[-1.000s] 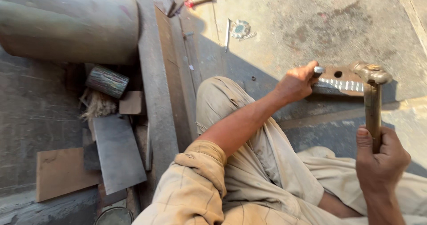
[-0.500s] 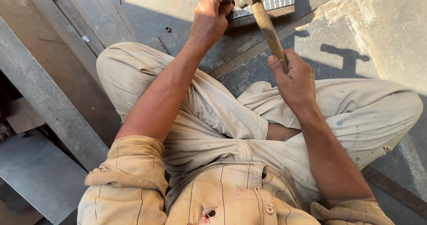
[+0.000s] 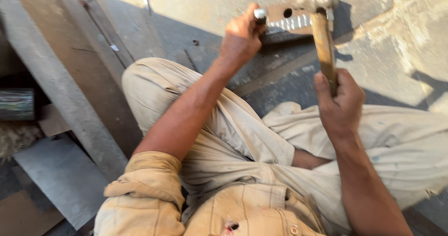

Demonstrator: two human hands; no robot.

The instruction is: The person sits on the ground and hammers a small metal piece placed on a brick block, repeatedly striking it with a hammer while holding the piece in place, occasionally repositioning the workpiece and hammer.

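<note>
I sit cross-legged on a concrete floor. My left hand (image 3: 240, 37) is closed around a short metal punch (image 3: 260, 14) that stands upright on a flat rusty metal plate (image 3: 291, 19) with holes and pale marks. My right hand (image 3: 339, 101) grips the wooden handle of a hammer (image 3: 323, 40). The hammer's steel head sits over the plate's right part, just right of the punch.
A long grey steel beam (image 3: 60, 84) runs diagonally along the left. Flat metal sheets (image 3: 56, 177) and a dark cylinder (image 3: 16, 104) lie beyond it at lower left. A small nut (image 3: 195, 42) rests on the floor near my knee.
The view has swung between frames. Both hands keep their hold on punch and hammer, and the hammer head stays close to the plate beside the punch.
</note>
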